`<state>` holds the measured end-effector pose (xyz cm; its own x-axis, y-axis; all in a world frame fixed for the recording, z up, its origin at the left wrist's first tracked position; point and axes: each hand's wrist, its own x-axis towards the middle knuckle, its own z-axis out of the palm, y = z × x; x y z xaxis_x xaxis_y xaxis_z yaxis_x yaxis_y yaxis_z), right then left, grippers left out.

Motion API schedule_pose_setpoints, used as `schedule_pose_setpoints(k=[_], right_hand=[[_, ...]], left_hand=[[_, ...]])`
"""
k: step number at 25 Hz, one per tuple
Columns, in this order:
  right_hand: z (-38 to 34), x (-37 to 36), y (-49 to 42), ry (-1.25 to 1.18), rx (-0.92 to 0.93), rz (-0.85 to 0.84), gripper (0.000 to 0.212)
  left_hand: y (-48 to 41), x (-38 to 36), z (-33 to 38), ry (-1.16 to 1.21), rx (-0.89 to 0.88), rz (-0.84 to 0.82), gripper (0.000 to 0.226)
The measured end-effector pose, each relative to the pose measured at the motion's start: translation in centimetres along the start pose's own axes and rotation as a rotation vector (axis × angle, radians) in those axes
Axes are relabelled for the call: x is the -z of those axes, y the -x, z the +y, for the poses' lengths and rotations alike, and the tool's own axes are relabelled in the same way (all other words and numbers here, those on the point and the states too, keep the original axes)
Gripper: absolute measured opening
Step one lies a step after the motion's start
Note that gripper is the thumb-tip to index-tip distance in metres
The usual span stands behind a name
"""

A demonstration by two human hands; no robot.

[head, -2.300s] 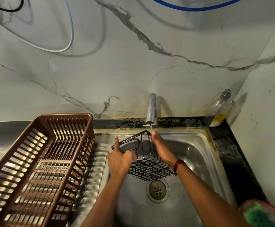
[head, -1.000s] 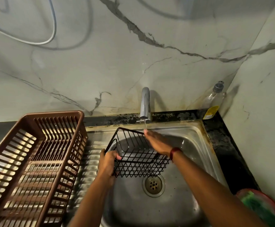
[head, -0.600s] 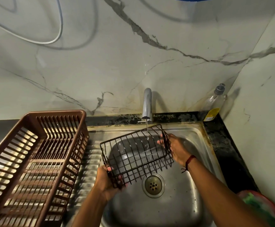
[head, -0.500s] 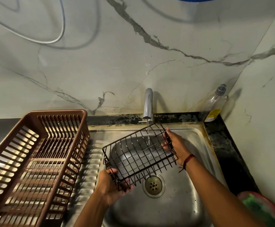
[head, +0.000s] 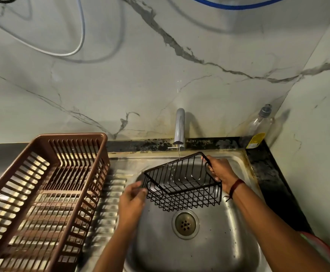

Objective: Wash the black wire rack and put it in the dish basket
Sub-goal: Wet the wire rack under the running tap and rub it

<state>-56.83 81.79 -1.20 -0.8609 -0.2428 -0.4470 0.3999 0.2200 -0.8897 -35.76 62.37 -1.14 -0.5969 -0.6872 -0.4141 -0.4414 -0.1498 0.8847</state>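
Observation:
The black wire rack (head: pixel 181 183) hangs tilted over the steel sink (head: pixel 209 248), under a thin stream of water from the tap (head: pixel 180 128). My right hand (head: pixel 222 171) grips the rack's right end at its rim. My left hand (head: pixel 131 201) is at the rack's left end, its fingertips touching the wires; how firmly it holds is hard to tell. The brown plastic dish basket (head: pixel 42 193) stands on the draining board to the left, with nothing visible in it.
The drain (head: pixel 185 224) lies below the rack. A clear bottle with a yellow label (head: pixel 257 128) stands in the back right corner. A red-rimmed object (head: pixel 325 250) shows at the right edge. Marble walls close in behind and on the right.
The rack has been turned and lifted closer to the tap, its mesh side now facing me. My left hand slid from the rack's lower corner to its left end.

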Motion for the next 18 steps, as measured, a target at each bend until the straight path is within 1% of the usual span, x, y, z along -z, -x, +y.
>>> schedule_pose_setpoints(k=[1, 2, 4, 6, 8, 10, 12, 14, 16, 18], right_hand=[[0.0, -0.4, 0.0, 0.021, 0.006, -0.002, 0.031], [-0.2, -0.8, 0.1, 0.042, 0.014, -0.002, 0.031], [-0.9, -1.7, 0.1, 0.082, 0.058, -0.013, 0.036], [-1.7, -2.1, 0.2, 0.134, 0.115, -0.04, 0.043], [-2.3, -2.5, -0.2, 0.193, 0.158, -0.077, 0.046], [-2.9, -3.1, -0.7, 0.274, 0.259, -0.049, 0.046], [-3.6, -4.5, -0.8, 0.415, 0.421, -0.03, 0.04], [-4.2, -6.3, -0.1, 0.586, 0.543, -0.135, 0.032], [-4.1, -7.8, 0.7, 0.778, 0.636, -0.221, 0.036], [-3.9, -9.0, 1.7, 0.926, 0.681, -0.259, 0.049]], left_hand=[[0.6, -1.6, 1.6, -0.095, -0.076, -0.024, 0.035], [0.9, -3.2, 2.9, -0.205, -0.129, -0.046, 0.046], [0.4, -5.5, 4.9, -0.411, -0.16, -0.024, 0.073], [-0.8, -6.3, 5.7, -0.478, -0.095, -0.014, 0.091], [-2.1, -6.0, 5.8, -0.519, -0.003, -0.086, 0.11], [-2.4, -5.8, 5.8, -0.541, 0.084, -0.148, 0.124], [-1.8, -6.1, 5.4, -0.465, 0.138, -0.13, 0.117], [-1.4, -6.0, 4.6, -0.301, 0.188, -0.08, 0.112], [-1.1, -5.9, 3.7, -0.194, 0.235, -0.031, 0.115], [-0.8, -6.0, 3.5, -0.197, 0.27, -0.018, 0.105]])
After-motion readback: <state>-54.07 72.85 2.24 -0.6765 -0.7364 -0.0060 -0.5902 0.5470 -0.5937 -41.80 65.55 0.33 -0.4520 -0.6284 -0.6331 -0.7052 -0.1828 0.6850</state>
